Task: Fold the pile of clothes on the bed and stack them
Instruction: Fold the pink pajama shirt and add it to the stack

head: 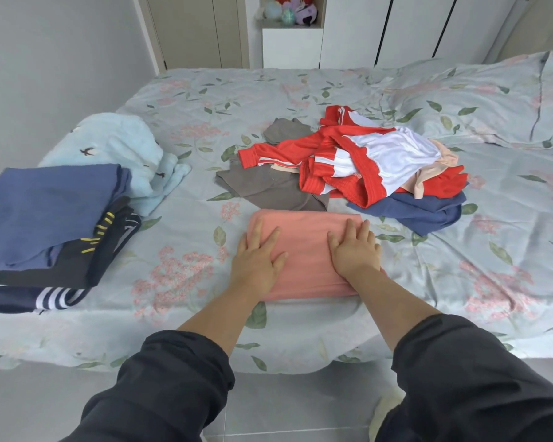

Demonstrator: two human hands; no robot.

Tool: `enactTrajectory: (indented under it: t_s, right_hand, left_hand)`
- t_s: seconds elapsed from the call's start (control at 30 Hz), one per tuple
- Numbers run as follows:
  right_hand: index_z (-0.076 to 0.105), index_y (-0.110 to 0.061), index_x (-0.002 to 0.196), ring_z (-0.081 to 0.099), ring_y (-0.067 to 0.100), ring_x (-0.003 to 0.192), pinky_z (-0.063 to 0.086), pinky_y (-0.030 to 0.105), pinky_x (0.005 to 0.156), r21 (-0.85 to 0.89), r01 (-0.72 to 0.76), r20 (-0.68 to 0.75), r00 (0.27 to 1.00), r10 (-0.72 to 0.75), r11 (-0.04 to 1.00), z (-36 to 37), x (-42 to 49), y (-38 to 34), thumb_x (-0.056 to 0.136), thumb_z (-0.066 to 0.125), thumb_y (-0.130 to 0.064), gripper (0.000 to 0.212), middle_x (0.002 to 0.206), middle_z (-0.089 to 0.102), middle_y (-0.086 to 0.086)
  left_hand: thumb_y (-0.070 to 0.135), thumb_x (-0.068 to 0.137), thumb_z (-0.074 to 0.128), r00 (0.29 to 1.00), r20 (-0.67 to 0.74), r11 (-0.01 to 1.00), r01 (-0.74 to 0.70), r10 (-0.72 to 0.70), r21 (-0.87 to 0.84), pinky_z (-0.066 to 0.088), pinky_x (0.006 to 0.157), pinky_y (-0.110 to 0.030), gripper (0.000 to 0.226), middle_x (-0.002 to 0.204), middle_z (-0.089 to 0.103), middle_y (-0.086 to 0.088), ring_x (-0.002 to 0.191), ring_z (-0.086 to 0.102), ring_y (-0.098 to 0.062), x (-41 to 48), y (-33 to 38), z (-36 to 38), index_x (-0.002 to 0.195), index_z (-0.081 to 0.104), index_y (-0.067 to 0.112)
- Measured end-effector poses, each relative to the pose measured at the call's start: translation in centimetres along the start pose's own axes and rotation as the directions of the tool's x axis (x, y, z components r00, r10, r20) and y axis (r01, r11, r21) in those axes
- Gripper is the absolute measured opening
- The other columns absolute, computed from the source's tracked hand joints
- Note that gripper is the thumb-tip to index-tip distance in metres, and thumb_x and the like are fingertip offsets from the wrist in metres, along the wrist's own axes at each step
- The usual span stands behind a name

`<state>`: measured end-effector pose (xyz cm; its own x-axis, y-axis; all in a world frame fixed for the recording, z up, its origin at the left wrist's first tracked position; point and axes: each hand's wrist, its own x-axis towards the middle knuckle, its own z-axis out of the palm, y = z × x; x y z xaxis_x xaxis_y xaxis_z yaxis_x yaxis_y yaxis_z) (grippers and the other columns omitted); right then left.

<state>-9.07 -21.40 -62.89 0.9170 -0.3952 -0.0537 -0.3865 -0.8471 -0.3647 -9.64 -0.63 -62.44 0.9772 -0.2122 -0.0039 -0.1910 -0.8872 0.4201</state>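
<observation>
With both flat hands, left hand (258, 257) and right hand (355, 250), pressing the folded pink garment (304, 250), fingers straight; soft, light, floppy, so lift by both side edges.

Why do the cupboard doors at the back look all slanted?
Head view: the wide-angle lens tilts the cupboard doors near the picture's edges; the light is soft, with no glare; the left hand and right hand on the pink garment look sharp.

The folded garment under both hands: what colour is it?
Plain salmon pink, no pattern. The folded garment shows best in the head view, the only one.
</observation>
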Motion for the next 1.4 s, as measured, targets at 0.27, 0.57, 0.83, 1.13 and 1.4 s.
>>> enactTrajectory:
  t_s: [0.27, 0.57, 0.83, 1.13, 1.4]
  right_hand:
    - [0.027, 0.007, 0.138, 0.042, 0.035, 0.129, 0.036, 0.037, 0.101, 0.289, -0.127, 0.127, 0.987, 0.094, 0.949, -2.5, 0.6, 1.9, 0.085, 0.063, -0.05, 0.086, 0.141, 0.041, 0.021]
    - [0.044, -0.001, 0.137, 0.055, 0.031, 0.116, 0.047, 0.042, 0.098, 0.616, -0.404, 0.443, 0.888, 0.127, 0.677, -5.1, -0.3, 4.1, 0.074, 0.08, -0.028, 0.077, 0.131, 0.055, 0.015]
    - [0.062, 0.005, 0.096, 0.07, 0.021, 0.068, 0.059, 0.03, 0.064, 0.733, -0.637, 0.679, 0.703, -0.21, 0.237, -7.6, -3.8, 3.3, 0.092, 0.042, 0.001, 0.02, 0.082, 0.071, 0.015]
    - [0.038, 0.021, 0.131, 0.053, 0.038, 0.1, 0.041, 0.039, 0.074, 0.879, -0.416, 0.473, 0.826, -0.307, 0.235, -13.2, -7.0, -7.9, 0.084, 0.02, 0.017, 0.05, 0.128, 0.049, 0.035]
    - [0.051, 0.018, 0.11, 0.056, 0.033, 0.08, 0.042, 0.032, 0.071, 0.932, -0.338, 0.358, 0.804, -0.474, 0.131, -13.6, -10.0, -19.1, 0.083, 0.02, 0.017, 0.04, 0.099, 0.055, 0.028]
  left_hand:
    - [0.061, 0.092, 0.04, 0.992, -0.005, 0.991, 0.128, -0.128, -0.044, 0.029, 0.107, -0.039, 0.075, 0.159, -0.013, 0.002, 0.136, 0.024, -0.033, -0.3, 0.7, -0.1, 0.148, -0.007, 0.045]
    - [0.054, 0.076, 0.072, 0.918, 0.23, 0.643, 0.391, -0.323, -0.659, 0.05, 0.089, -0.03, 0.091, 0.137, 0.05, -0.007, 0.113, 0.056, -0.022, -1.0, -0.4, -2.4, 0.145, 0.031, 0.011]
    - [0.033, 0.083, 0.069, 0.76, 0.58, 0.124, 0.632, -0.292, -0.765, 0.053, 0.059, -0.028, 0.021, 0.072, 0.067, 0.002, 0.069, 0.063, -0.013, -2.9, -0.4, -4.9, 0.096, 0.061, 0.019]
    - [0.041, 0.081, 0.066, 0.778, 0.443, -0.262, 0.36, -0.445, -0.895, 0.045, 0.064, -0.027, 0.025, 0.081, 0.057, -0.002, 0.07, 0.055, -0.016, -3.9, -0.9, -12.3, 0.087, 0.059, 0.018]
    - [0.04, 0.089, 0.062, 0.888, 0.304, -0.497, 0.102, -0.346, -0.862, 0.057, 0.058, -0.051, 0.041, 0.108, 0.064, -0.019, 0.093, 0.066, -0.035, -7.0, -3.9, -20.0, 0.119, 0.055, 0.013]
